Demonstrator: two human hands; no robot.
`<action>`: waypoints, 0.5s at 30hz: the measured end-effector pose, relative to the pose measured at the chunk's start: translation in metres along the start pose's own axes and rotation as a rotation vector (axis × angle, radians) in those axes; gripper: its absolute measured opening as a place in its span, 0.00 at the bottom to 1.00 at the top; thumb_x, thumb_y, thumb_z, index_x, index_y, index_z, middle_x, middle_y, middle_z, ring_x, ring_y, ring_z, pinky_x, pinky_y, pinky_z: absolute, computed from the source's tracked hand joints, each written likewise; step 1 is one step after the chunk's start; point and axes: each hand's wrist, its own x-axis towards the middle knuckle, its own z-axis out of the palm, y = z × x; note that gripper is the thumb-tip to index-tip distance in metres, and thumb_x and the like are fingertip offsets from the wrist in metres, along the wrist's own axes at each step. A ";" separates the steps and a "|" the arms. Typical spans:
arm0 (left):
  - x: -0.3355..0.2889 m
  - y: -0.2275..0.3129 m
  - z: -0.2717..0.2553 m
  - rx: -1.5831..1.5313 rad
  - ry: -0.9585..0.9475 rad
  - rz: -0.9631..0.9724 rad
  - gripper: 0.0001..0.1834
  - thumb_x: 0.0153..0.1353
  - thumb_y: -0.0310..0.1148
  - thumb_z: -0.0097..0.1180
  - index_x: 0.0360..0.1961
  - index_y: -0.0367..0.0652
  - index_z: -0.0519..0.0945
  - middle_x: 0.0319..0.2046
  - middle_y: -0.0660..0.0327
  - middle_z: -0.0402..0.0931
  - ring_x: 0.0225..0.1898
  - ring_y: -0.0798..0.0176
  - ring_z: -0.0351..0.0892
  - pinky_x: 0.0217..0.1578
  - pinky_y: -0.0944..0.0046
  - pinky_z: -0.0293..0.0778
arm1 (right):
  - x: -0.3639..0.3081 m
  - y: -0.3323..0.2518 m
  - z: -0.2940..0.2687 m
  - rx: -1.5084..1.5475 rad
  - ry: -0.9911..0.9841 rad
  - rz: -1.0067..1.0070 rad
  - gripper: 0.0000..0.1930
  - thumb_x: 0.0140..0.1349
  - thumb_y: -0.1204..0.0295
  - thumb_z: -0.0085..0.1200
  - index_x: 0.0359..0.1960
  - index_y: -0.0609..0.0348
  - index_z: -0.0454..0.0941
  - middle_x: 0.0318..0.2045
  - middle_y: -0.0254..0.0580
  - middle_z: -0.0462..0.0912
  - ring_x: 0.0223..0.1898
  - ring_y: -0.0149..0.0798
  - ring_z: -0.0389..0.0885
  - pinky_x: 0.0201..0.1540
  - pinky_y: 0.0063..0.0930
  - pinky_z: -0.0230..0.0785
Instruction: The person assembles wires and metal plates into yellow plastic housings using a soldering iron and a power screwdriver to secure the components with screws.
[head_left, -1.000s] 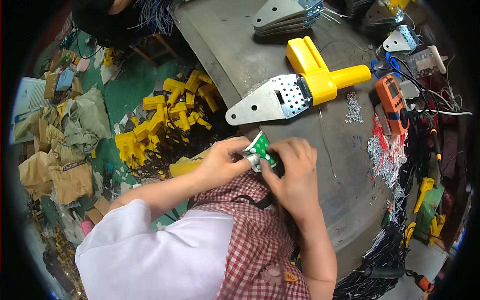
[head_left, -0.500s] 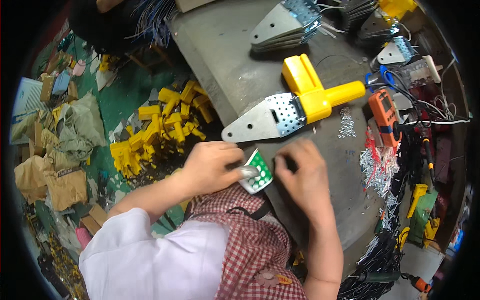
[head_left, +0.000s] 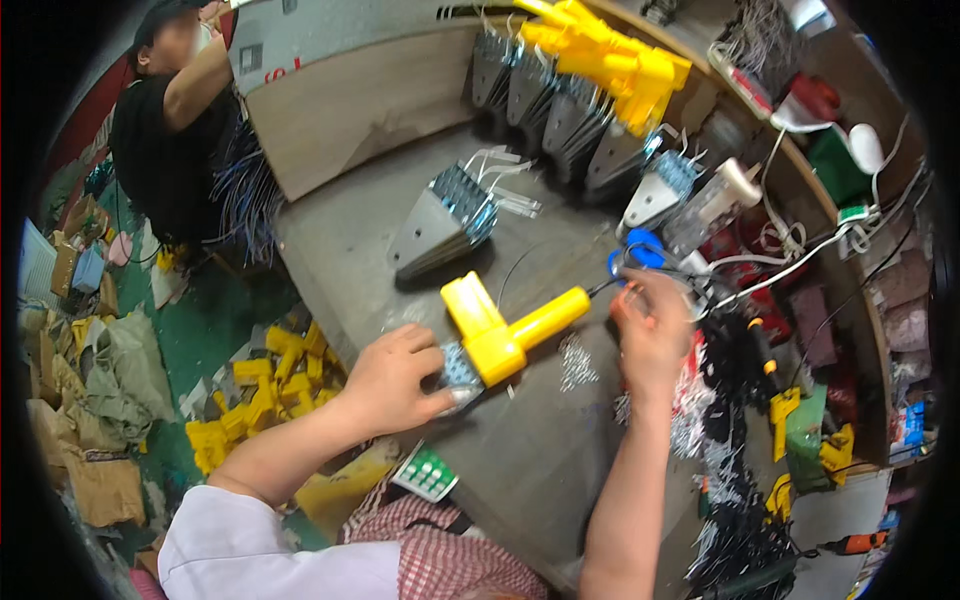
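The yellow-handled pipe welder [head_left: 497, 352] lies on the grey table, its grip pointing right toward a dark cable. My left hand [head_left: 395, 380] is closed round its metal plate [head_left: 458, 366], hiding most of the plate; a silvery cover wraps the thumb. Off to the right, my right hand [head_left: 655, 325] is smeared by motion over the orange meter, which it largely hides, beside a blue ring-shaped thing [head_left: 640, 250]. Whether it grips anything is unclear. A green card with white dots [head_left: 427, 472] rests at the table's near edge, by the checked apron.
Small screws [head_left: 578, 365] lie in a pile between my hands. Stacked metal plates [head_left: 445, 222] stand farther back, with yellow housings [head_left: 610, 60] above others. More yellow housings [head_left: 265, 385] heap up at left. Another person [head_left: 165, 140] in black is at far left.
My left hand has let go of the green card and taken hold of the welder's metal plate. My right hand has reached away to the right. The view has shifted toward the table's far side.
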 end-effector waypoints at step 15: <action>0.020 0.039 -0.102 -0.460 0.061 -0.269 0.22 0.47 0.34 0.61 0.42 0.38 0.70 0.32 0.60 0.75 0.35 0.67 0.74 0.38 0.65 0.71 | -0.072 0.133 -0.140 -0.667 -0.026 0.335 0.21 0.59 0.72 0.51 0.54 0.58 0.65 0.48 0.55 0.74 0.45 0.50 0.75 0.51 0.37 0.66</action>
